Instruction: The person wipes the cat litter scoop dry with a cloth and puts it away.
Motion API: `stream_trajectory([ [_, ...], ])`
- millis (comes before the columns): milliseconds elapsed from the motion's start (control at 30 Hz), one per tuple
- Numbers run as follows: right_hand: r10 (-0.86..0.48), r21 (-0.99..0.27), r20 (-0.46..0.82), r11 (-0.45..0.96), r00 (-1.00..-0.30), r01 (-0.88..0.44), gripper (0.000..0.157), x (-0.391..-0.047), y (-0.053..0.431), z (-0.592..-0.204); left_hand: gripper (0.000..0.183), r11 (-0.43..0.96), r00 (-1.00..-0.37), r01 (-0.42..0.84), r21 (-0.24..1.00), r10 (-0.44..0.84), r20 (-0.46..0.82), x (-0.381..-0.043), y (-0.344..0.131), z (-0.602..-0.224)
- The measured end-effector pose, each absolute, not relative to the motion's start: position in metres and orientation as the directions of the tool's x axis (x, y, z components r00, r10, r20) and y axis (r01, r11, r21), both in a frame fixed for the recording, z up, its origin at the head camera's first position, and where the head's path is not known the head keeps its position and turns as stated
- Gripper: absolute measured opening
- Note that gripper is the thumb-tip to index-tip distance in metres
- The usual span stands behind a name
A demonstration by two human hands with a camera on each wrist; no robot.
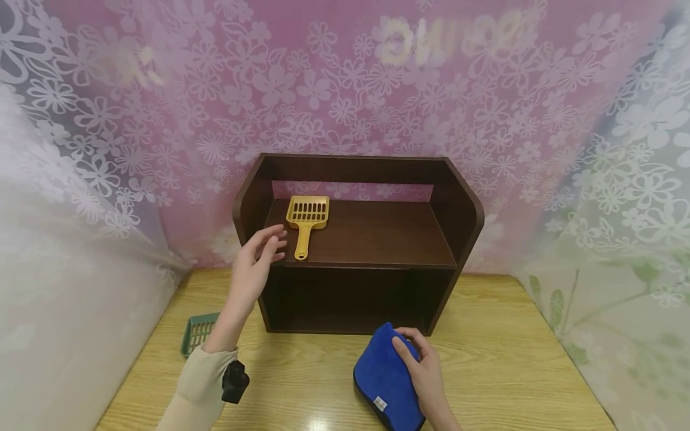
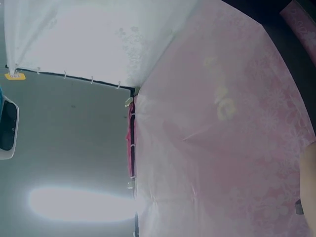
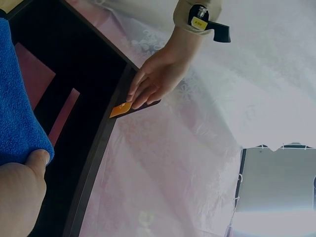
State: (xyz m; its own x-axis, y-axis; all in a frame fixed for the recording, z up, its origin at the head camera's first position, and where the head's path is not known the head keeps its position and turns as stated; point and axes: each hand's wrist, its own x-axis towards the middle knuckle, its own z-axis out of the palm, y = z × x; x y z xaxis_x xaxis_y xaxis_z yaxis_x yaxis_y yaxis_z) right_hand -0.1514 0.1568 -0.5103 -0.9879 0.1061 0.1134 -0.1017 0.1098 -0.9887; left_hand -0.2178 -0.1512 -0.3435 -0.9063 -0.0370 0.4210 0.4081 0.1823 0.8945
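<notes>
My left hand (image 1: pixel 257 254), fingers loosely bent and holding nothing, is beside the handle of a yellow litter scoop (image 1: pixel 303 239). The scoop lies on the upper board of a dark brown shelf (image 1: pixel 383 233), its slotted head toward the back. In the right wrist view the left hand (image 3: pixel 160 74) overlaps the shelf's edge near the scoop's handle end (image 3: pixel 121 109). Lower down, my right hand (image 1: pixel 426 368) grips a blue plush cloth (image 1: pixel 385 371) by its right side, thumb on top. The cloth has a dark underside and a small white label. Only the forearm's edge shows in the left wrist view.
A green slotted scoop (image 1: pixel 187 338) lies on the wooden table (image 1: pixel 485 359) at the left, partly hidden by my left forearm. The shelf's lower compartment (image 1: pixel 345 299) faces me. Flowered curtains (image 1: pixel 345 108) enclose the back and both sides.
</notes>
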Motion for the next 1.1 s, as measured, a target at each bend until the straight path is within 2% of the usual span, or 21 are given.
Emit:
stream_trajectory([
  [133,0.095,-0.986,0.132,0.115,-0.987,-0.121,0.022,-0.151,0.157,-0.51,0.032,0.105,-0.897,0.434,0.895,-0.037,0.44,-0.207,-0.159,-0.348],
  [400,0.097,-0.988,0.128,0.103,-0.987,-0.118,0.024,-0.151,0.159,-0.507,0.04,0.11,-0.909,0.408,0.906,-0.041,0.415,-0.185,-0.188,-0.376],
  [800,0.1,-0.984,0.152,0.106,-0.983,-0.141,0.024,-0.149,0.161,-0.502,0.043,0.144,-0.948,0.186,0.972,-0.235,0.216,-0.156,-0.251,-0.451],
  [967,0.106,-0.98,0.18,0.1,-0.978,-0.169,0.022,-0.148,0.162,-0.499,0.044,0.153,-0.955,0.102,0.983,-0.261,0.14,-0.145,-0.276,-0.482],
  [1100,0.1,-0.982,0.177,0.091,-0.979,-0.168,0.022,-0.149,0.163,-0.497,0.044,0.108,-0.961,0.062,0.992,-0.261,0.089,-0.143,-0.305,-0.526],
])
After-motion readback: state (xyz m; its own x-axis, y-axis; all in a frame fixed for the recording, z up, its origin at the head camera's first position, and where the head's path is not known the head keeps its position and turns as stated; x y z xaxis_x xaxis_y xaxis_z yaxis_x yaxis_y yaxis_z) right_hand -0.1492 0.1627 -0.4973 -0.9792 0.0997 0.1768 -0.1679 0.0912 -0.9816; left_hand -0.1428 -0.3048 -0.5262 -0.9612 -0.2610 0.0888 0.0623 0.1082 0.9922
